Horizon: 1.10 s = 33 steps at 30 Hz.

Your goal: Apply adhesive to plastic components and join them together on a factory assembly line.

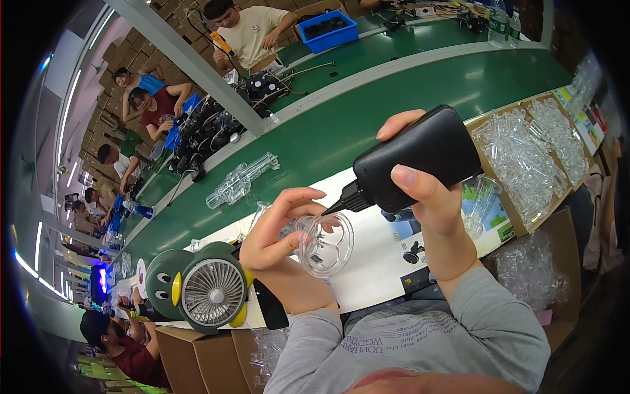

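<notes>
My right hand [434,200] is wrapped round a black squeeze bottle [420,154], tilted so that its pointed nozzle aims down to the left. The nozzle tip is at the upper rim of a clear round plastic part [331,249]; whether they touch I cannot tell. My left hand [279,226] grips that part between thumb and fingers, with its round opening toward me. Just beyond my left hand, a clear plastic assembly of tubes [243,180] lies on the green tabletop. Another clear tube-shaped piece [482,203] rests to the right of my right wrist.
Cardboard trays of small clear parts [522,157] stand at the right, above an open box of bagged pieces [535,269]. A penguin-shaped fan [213,292] sits at the left. A metal post [197,65] crosses the far side. Several people work beyond, near a blue bin [328,41].
</notes>
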Available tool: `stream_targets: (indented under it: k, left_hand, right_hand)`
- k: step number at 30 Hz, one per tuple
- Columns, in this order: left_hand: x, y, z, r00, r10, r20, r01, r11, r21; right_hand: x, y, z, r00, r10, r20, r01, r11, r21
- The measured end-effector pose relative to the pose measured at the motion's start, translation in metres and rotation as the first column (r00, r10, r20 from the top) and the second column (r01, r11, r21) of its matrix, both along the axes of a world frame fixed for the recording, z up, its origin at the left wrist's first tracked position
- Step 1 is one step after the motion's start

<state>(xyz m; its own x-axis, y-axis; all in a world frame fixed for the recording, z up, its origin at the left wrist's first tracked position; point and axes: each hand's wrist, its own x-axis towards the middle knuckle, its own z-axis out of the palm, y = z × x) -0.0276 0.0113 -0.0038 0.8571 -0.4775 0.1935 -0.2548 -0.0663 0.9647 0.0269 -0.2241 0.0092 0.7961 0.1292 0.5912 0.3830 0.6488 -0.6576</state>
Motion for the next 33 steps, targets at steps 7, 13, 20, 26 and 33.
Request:
stream_targets:
  k: [7, 13, 20, 26, 33]
  left_hand:
    - [0.0, -0.015, 0.003, 0.983, 0.172, -0.059, -0.175, 0.984, -0.042]
    - [0.006, -0.01, 0.004, 0.995, 0.059, -0.076, -0.058, 0.998, 0.016]
    - [0.009, -0.005, 0.005, 0.999, -0.035, -0.008, 0.036, 0.991, 0.129]
    - [0.01, -0.003, 0.004, 0.999, -0.034, 0.041, 0.026, 0.982, 0.187]
    - [0.011, -0.002, 0.004, 0.998, -0.035, 0.059, 0.022, 0.978, 0.207]
  right_hand:
    - [-0.001, 0.0, -0.001, 1.0, -0.01, 0.006, 0.01, 0.999, -0.039]
    - [-0.002, 0.0, -0.002, 1.0, -0.006, -0.005, 0.006, 0.999, -0.049]
    - [-0.004, 0.001, 0.0, 0.999, 0.008, 0.033, -0.006, 0.998, -0.06]
    - [-0.008, 0.003, 0.003, 0.997, -0.035, -0.062, 0.026, 0.992, -0.126]
    - [-0.009, 0.004, 0.003, 0.999, -0.003, -0.054, -0.003, 0.993, -0.115]
